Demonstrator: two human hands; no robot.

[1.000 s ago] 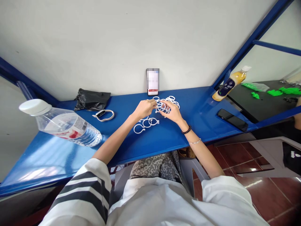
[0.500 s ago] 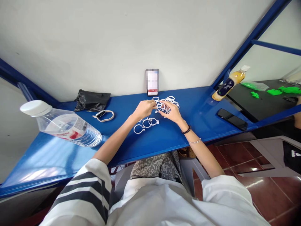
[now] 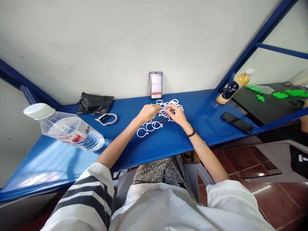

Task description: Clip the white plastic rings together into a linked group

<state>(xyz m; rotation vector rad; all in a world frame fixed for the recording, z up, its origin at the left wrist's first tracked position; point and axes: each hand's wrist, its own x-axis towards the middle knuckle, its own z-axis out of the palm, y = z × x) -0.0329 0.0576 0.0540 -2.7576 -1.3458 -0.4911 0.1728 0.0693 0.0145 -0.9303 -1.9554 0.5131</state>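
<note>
My left hand (image 3: 150, 112) is closed in a pinch, its fingertips at the edge of a thin white ring (image 3: 164, 113). From the other side, my right hand (image 3: 177, 115) has thumb and forefinger drawn together on that ring. Its other fingers curl over a loose pile of white rings (image 3: 174, 101) on the blue table. Small knobs stick out from some rings. Nearer me, below my left hand, several more white rings (image 3: 142, 132) lie flat, partly overlapping. My fingers hide part of the ring between them.
A phone (image 3: 156, 85) leans upright on the wall. On the left are a clear water bottle (image 3: 74, 130), a black plastic bag (image 3: 95, 103) and a wristband (image 3: 108, 119). A juice bottle (image 3: 233, 86) and another phone (image 3: 237, 123) lie right. The blue table (image 3: 154, 147) ends close to my lap.
My right thumb and forefinger, earlier spread around the ring, have come closer together at its edge. My left hand has barely moved. The view has shifted very slightly.
</note>
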